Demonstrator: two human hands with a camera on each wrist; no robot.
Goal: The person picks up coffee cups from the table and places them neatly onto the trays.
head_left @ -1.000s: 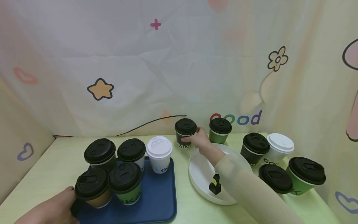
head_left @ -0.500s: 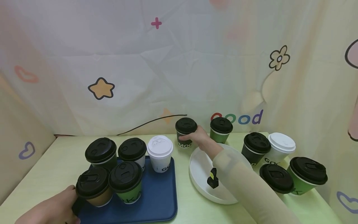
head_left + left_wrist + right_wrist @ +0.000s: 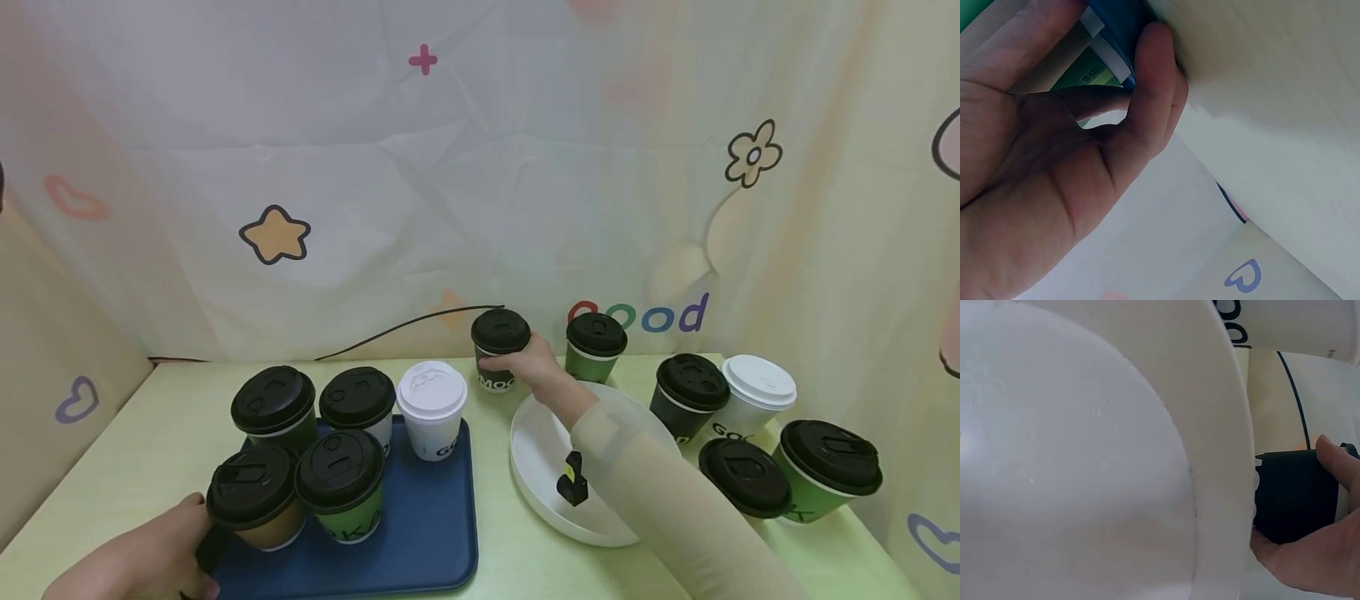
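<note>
My right hand [image 3: 534, 364] grips a black paper cup [image 3: 491, 367] with a black lid at the back of the table, thumb across its front. In the right wrist view the same hand [image 3: 1316, 556] wraps round the dark cup [image 3: 1294, 494] behind the plate's rim. At the front left, my left hand [image 3: 161, 554] holds the left edge of a blue tray [image 3: 427, 533]; its curled fingers [image 3: 1154, 81] show at the tray's edge in the left wrist view. On the tray stand several lidded cups, among them a brown one [image 3: 266, 533], a green one [image 3: 352, 521] and a white one [image 3: 432, 425].
Under my right forearm lies a white plate [image 3: 536, 467]. A green cup [image 3: 588, 367] stands behind it. To the right are a black cup [image 3: 675, 417], a white cup [image 3: 750, 408], a black-lidded cup [image 3: 746, 479] and another green cup [image 3: 810, 487]. A printed curtain [image 3: 360, 208] closes off the back.
The black cup in my right hand sits slightly higher in the head view than before. My left hand stays at the tray's edge; the whole view has shifted a little.
</note>
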